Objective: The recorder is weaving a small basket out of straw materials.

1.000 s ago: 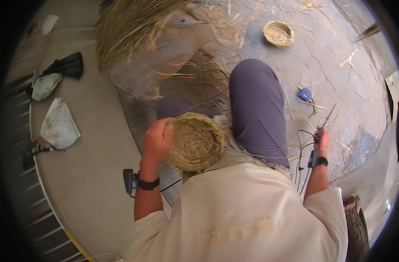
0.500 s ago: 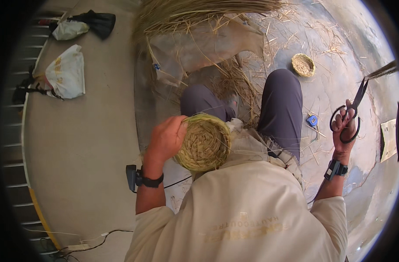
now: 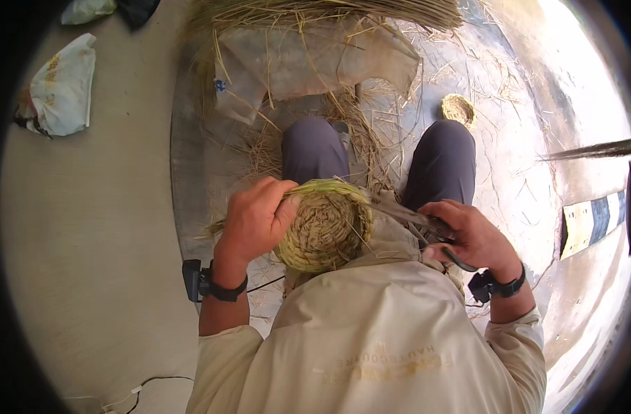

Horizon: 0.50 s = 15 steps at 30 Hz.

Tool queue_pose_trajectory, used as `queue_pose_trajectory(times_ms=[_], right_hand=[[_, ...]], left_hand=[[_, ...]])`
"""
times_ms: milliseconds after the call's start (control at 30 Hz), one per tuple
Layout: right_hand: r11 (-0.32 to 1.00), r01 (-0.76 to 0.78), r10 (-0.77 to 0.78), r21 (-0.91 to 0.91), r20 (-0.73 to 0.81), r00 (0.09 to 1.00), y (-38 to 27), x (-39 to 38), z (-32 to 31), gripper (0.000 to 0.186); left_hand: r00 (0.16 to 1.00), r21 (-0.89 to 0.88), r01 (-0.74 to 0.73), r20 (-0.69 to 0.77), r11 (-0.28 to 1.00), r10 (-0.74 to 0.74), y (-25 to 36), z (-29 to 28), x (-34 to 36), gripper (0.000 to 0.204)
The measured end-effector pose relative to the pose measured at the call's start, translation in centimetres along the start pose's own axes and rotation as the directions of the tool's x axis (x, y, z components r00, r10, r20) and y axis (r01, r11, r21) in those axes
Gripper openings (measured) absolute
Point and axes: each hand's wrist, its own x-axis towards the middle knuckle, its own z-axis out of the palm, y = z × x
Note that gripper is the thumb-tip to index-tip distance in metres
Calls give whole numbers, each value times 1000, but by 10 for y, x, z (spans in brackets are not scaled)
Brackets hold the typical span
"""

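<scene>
My left hand [image 3: 259, 215] grips the left rim of a round woven straw basket [image 3: 324, 231], thumb over the edge. The basket rests at my lap, its opening facing up, with a greenish rim and a paler coiled inside. In my right hand [image 3: 471, 233] is a pair of dark scissors [image 3: 415, 218], fingers through the handles. Their blades point left and reach the basket's upper right rim, slightly smeared by motion. Whether the blades are parted I cannot make out. Thin loose strands stick out near that rim.
A large bundle of dry straw [image 3: 329, 15] lies at the far side over a translucent plastic sheet [image 3: 308, 62]. A second small woven basket [image 3: 458, 109] sits beyond my right knee. Straw scraps litter the floor. A white bag [image 3: 61, 86] lies far left; a striped block [image 3: 595, 222] is at right.
My right hand has swung in from the far right, bringing the scissors to the basket's rim. My left hand still holds the basket. The whole view has shifted somewhat.
</scene>
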Motion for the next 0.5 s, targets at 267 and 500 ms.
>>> queue_pose_trajectory(times_ms=[267, 500], right_hand=[[966, -107, 112, -234, 10, 994, -15, 43, 14, 50], [965, -59, 72, -257, 42, 996, -33, 77, 18, 48]], left_hand=[[993, -99, -63, -107, 993, 52, -17, 10, -8, 19], [987, -131, -110, -133, 985, 92, -23, 10, -8, 19]])
